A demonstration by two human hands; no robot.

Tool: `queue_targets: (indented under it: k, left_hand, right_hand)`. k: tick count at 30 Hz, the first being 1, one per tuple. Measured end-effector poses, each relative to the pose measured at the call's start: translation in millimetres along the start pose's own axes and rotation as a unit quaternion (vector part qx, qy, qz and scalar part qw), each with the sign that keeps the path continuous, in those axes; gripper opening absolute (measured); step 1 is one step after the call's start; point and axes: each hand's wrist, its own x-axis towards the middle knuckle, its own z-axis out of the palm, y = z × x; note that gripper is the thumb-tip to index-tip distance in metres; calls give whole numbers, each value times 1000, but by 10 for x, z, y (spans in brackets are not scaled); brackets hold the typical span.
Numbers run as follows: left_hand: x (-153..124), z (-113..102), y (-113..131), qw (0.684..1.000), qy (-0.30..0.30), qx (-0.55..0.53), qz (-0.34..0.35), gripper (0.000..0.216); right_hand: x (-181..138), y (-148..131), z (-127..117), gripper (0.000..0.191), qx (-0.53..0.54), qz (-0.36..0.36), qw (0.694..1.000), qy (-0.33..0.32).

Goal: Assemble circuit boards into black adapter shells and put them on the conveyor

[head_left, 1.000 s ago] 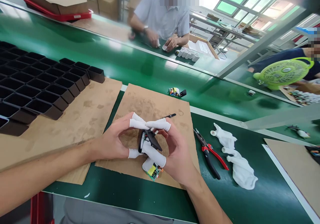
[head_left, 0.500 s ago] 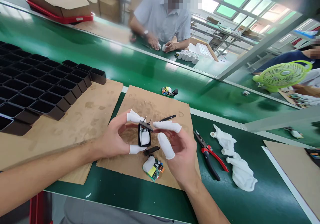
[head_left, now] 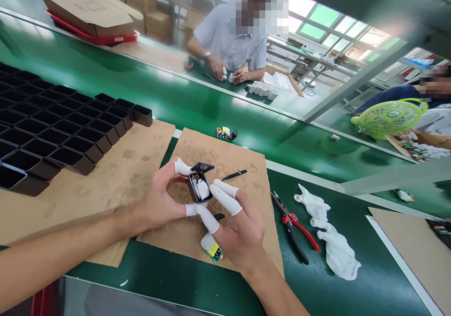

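Note:
My left hand (head_left: pixel 160 198), with white finger cots, grips a small black charger case (head_left: pixel 193 192) between fingers and thumb. A white-wrapped component (head_left: pixel 202 189) shows inside the case. Its black end cap (head_left: pixel 203 167) stands tilted above the opening, with wires beneath it. My right hand (head_left: pixel 243 227), also in finger cots, closes on the right side and lower corner of the case. Just below lies a circuit board (head_left: pixel 213 250) with yellow and white parts, partly covered by my right hand. Tweezers (head_left: pixel 235 174) rest on the cardboard (head_left: pixel 246 203) behind my right fingers.
Rows of open black cases (head_left: pixel 66 156) stand at left. Pliers (head_left: pixel 291 219) and crumpled white gloves (head_left: pixel 340 255) lie at right. Another circuit board (head_left: pixel 225 133) sits behind the cardboard. Across the bench a person (head_left: pixel 232 39) works; a green fan (head_left: pixel 389 116) stands far right.
The case has tilted, and its end cap has turned so its prongs no longer point up. My right hand has moved left and down, closing on the case.

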Motion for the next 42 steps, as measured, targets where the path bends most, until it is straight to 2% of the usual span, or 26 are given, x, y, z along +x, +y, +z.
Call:
queue_targets:
  k: [4,6,11,14,16,17,19,21,23,25,29,32,34,36,42]
  left_hand:
    - [7,16,15,1000,-2,19,3,43]
    - [5,19,8,999,2,33,14,41]
    - [-3,28,12,996,23,78,38,44]
    - [12,47,63,994,35,94,34,48]
    - [35,65,132,995,41,88,16,49]
    - [48,76,180,996,47,80,8,52]
    - [64,102,307,996,57,72,1,58]
    - [50,142,470,995,57,82,17,60]
    - [-3,202,653,993,46,98,45,61]
    - [-88,280,836,992,28,106,70,63]
    - [-278,421,1160,986,14,109,128,62]
    - [-399,432,1367,983,8,113,147,60]
    - [-474,392,1486,981,7,123,153,59]
    - [-547,338,1584,977,14,137,162,57]
    - [-670,227,1766,973,29,149,174,60]
  right_hand:
    - [-13,16,26,41,-40,-63,997,-17]
    - [-27,13,45,41,-32,-68,997,-14]
    - [-40,-30,55,57,79,24,997,-7]
    - [1,-50,48,46,150,118,981,9]
    - [53,-50,35,30,223,231,946,39]
    - [81,-49,21,23,272,294,914,64]
    - [130,-62,-27,17,384,409,821,109]
    - [145,-124,-93,22,472,472,730,146]
    - [111,-256,-145,27,515,494,679,173]
    - [31,-453,-154,31,525,496,665,189]
    - [-178,-919,-39,44,530,489,661,207]
    - [-288,-1191,58,47,554,489,632,234]
    - [-322,-1310,84,45,579,493,605,235]
    - [-335,-1391,79,44,596,495,592,222]
    - [-314,-1556,36,44,612,480,596,196]
